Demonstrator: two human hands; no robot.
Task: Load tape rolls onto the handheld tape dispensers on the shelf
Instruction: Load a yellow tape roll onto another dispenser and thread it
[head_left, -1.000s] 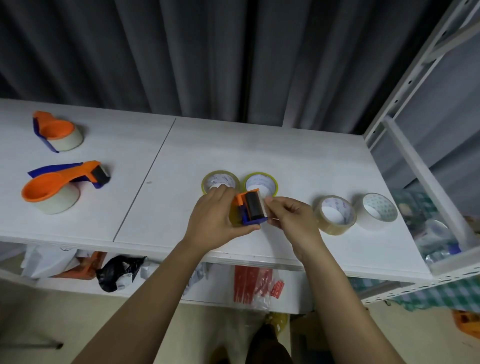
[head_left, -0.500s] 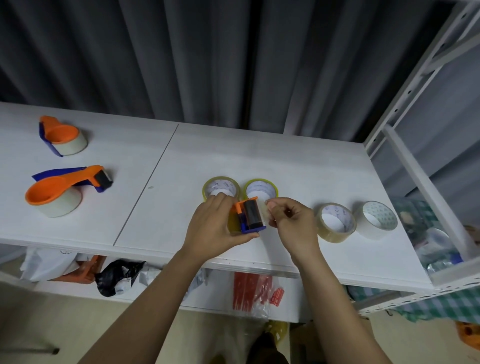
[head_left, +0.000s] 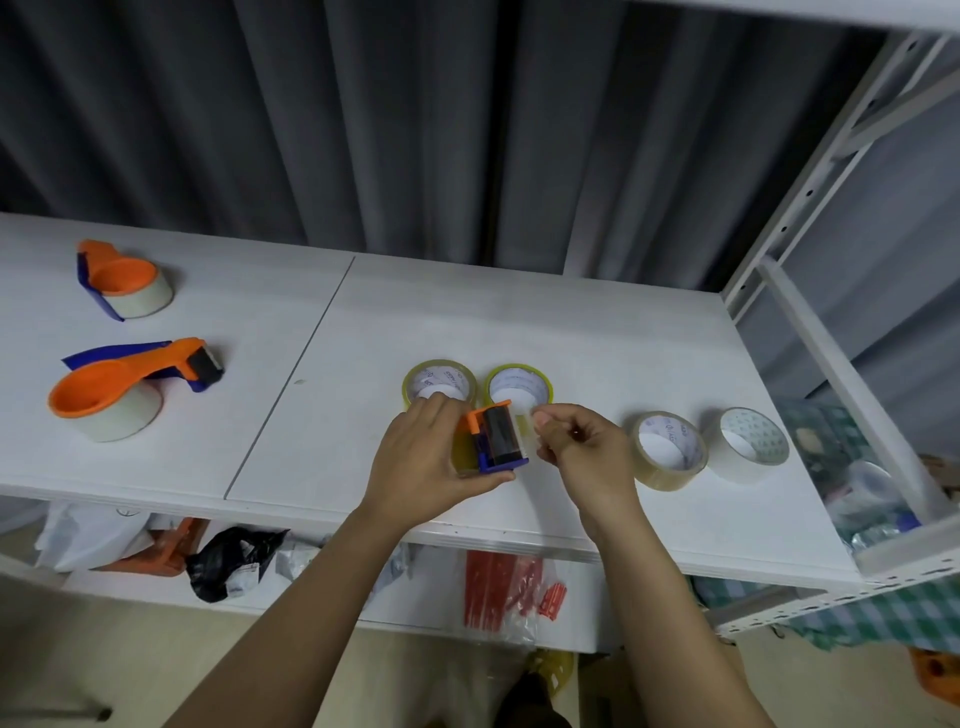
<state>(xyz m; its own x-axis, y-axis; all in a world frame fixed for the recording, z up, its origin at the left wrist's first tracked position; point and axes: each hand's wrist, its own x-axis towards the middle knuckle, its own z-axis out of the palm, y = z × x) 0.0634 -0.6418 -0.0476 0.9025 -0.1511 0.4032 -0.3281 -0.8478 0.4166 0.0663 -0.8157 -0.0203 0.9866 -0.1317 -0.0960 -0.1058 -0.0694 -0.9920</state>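
**Dispenser held at front edge of shelf; tape end pinched**

The left hand (head_left: 426, 457) is wrapped around an orange-and-blue tape dispenser (head_left: 496, 439), fingers closed over its body, holding it just above the front part of the white shelf (head_left: 545, 332). The dispenser's black roller faces up and to the right. The right hand (head_left: 582, 452) sits just beside the roller end, thumb and forefinger pressed together on what appears to be a clear tape end; the strip itself is too transparent to confirm.

A yellowish roll seated in the dispenser is largely covered by the left palm. Two yellow-tinted rolls (head_left: 439, 382) lie flat directly behind the hands, their near edges hidden by the fingers. Two paler rolls (head_left: 670, 449) rest to the right, close together, apart from the right hand.

Two loaded dispensers (head_left: 124, 387) lie well apart to the left. Items on the lower level are blurred and unidentifiable.
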